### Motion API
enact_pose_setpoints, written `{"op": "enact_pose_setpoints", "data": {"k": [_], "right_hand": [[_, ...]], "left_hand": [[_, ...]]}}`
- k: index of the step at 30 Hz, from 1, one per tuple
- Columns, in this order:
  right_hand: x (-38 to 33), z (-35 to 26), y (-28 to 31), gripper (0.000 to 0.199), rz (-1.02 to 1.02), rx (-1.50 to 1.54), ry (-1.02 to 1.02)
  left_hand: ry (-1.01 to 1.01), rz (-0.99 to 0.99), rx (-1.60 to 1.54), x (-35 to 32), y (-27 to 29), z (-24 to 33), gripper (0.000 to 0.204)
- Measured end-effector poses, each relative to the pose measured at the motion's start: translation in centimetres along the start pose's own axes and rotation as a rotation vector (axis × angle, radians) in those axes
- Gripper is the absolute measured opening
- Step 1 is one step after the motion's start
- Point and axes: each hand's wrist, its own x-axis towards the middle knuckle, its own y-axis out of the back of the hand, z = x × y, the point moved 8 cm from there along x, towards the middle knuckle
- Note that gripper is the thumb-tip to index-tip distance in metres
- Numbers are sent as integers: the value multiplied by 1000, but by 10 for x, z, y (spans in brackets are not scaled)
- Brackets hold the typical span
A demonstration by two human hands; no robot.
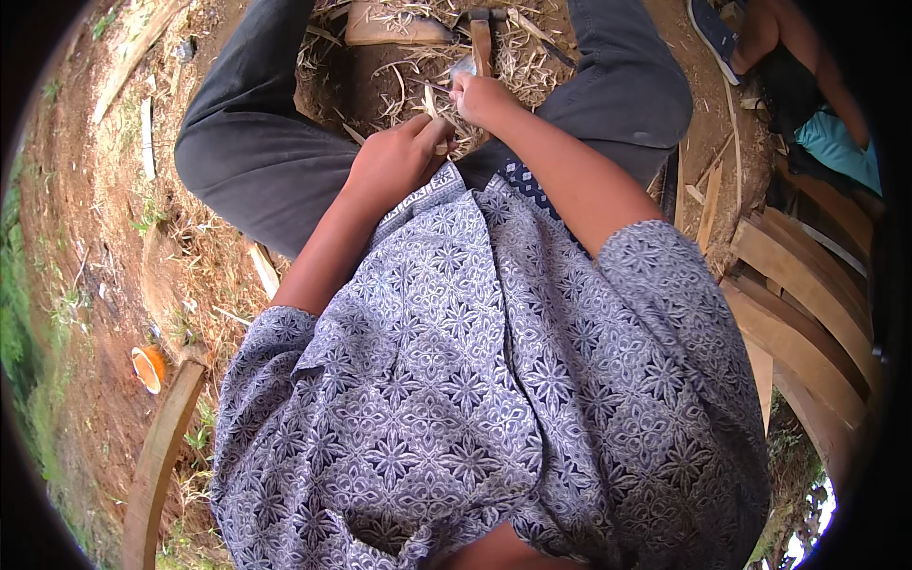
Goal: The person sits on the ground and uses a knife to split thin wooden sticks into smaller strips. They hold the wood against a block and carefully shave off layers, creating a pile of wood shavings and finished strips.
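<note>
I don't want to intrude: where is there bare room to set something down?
My pick: the earth between the left trouser leg and the pale wood strip, lightly strewn. A narrower gap lies between the right trouser leg and the dark shoe. Crowded: between the legs, with wood shavings, left hand and right hand; far right, stacked curved boards.

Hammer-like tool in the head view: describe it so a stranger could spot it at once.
Find the dark trouser legs, spread wide, then the shavings-strewn ground between them. Near the top edge, just beyond the right hand, is the hammer-like tool. Unlike the plain wooden block to its left, it has a dark metal head across a brown wooden handle.
</note>
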Motion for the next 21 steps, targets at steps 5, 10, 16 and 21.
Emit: {"op": "enact_pose_setpoints", "data": {"k": [5, 10, 16, 21], "right_hand": [[19, 3, 0, 31, -11, 54, 53], [-33, -11, 44, 29, -43, 208, 248], [-65, -23, 55, 28, -109, 181, 277], [-34, -18, 33, 24, 18, 149, 237]], "left_hand": [[45, 17, -42, -4, 2, -6, 16], [49, 71, -34, -2, 7, -4, 20], [-11, 6, 47, 1, -4, -6, 22], [-52, -6, 37, 2, -1, 2, 21]]}}
